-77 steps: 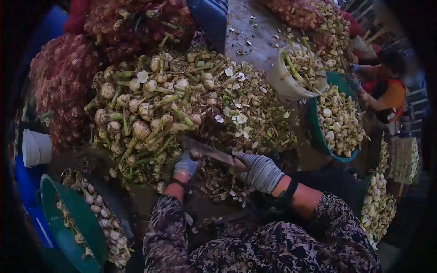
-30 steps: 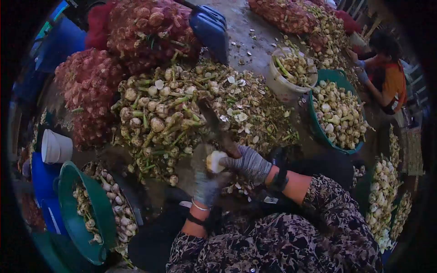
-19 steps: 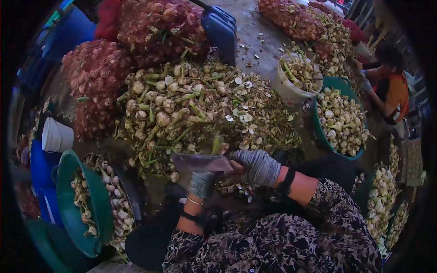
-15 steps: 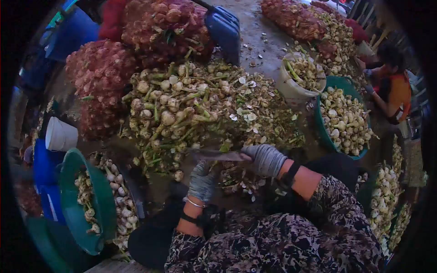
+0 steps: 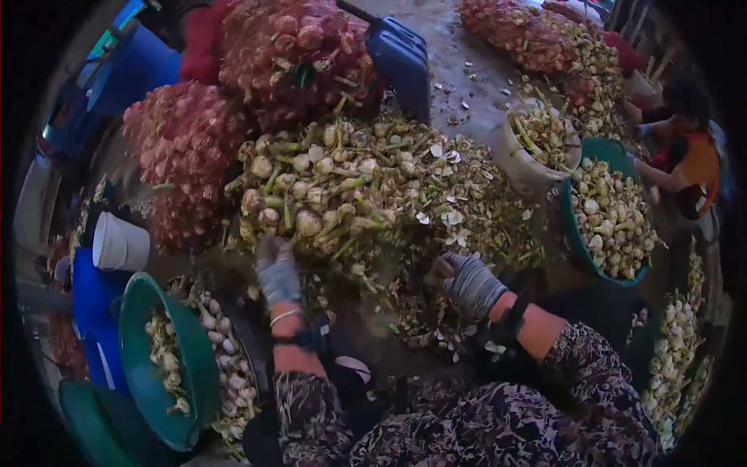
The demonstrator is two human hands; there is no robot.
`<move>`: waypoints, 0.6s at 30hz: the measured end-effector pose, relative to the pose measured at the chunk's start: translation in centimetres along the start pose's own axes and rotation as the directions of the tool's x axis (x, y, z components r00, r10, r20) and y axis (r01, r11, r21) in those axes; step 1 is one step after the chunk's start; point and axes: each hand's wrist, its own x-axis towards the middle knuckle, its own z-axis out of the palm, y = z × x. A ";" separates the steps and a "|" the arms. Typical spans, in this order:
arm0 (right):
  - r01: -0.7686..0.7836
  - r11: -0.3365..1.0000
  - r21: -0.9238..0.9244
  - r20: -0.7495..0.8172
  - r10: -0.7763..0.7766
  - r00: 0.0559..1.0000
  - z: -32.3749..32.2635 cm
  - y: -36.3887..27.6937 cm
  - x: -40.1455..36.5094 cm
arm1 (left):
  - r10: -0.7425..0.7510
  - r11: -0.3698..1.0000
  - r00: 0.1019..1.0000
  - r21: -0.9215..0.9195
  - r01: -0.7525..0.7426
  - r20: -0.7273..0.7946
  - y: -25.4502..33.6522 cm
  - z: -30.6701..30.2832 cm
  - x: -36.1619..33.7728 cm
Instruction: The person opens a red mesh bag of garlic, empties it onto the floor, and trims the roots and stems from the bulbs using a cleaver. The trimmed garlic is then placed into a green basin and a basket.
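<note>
A heap of untrimmed garlic with green stalks (image 5: 327, 187) lies on the ground in front of me. My left hand (image 5: 276, 268), in a grey glove, reaches to the heap's near edge, and its fingers touch the bulbs there without anything in its grasp. My right hand (image 5: 471, 284), also gloved, is closed to the right over cut stalks and skins (image 5: 412, 319). It appears to grip the knife handle (image 5: 442, 267), and the blade is too blurred to make out.
A green basin (image 5: 148, 350) of trimmed bulbs sits at my lower left beside a white cup (image 5: 120, 245). Red mesh sacks (image 5: 187, 148) and a blue container (image 5: 401, 54) stand behind the heap. A white bucket (image 5: 529, 167), another green basin (image 5: 572, 226) and a seated person (image 5: 689, 163) are at right.
My left hand has left the knife and the bulb it held, and has moved left and forward to the heap. The right hand with the knife has dropped slightly right. The view shifted.
</note>
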 end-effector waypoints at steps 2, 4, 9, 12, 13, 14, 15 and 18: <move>-0.013 0.996 -0.094 -0.005 0.012 1.000 -0.3 -0.4 0.1 | -0.033 0.895 0.986 0.445 -0.043 0.161 -8.3 3.5 3.5; -0.040 0.998 0.042 -0.060 0.043 0.997 0.0 0.4 0.2 | -0.045 0.527 0.958 0.821 -0.218 0.283 -21.1 6.6 8.6; -0.032 0.998 0.050 -0.036 0.033 0.999 0.1 0.8 0.4 | -0.215 0.769 0.921 0.638 -0.045 0.325 -20.4 7.1 9.9; -0.028 0.999 0.030 -0.038 0.029 0.999 0.1 -0.2 0.8 | -0.223 0.891 0.926 0.448 0.067 0.304 -14.2 5.1 7.2; -0.014 1.000 0.010 -0.036 0.014 0.999 0.3 -0.2 0.8 | -0.283 0.957 0.861 0.180 0.226 0.423 -8.6 3.5 4.8; -0.022 1.000 0.015 -0.036 0.023 0.999 0.0 -1.2 0.4 | -0.297 0.911 0.780 -0.080 0.404 0.550 -5.0 2.8 2.8; 0.052 0.999 -0.001 -0.062 -0.052 0.997 -0.7 -2.7 -0.1 | -0.304 0.910 0.774 -0.072 0.409 0.556 -4.6 2.9 1.0; 0.183 0.981 -0.067 -0.100 -0.189 0.977 -0.6 -4.8 -1.2 | -0.004 0.906 0.768 -0.322 0.273 0.640 -3.8 2.6 -4.5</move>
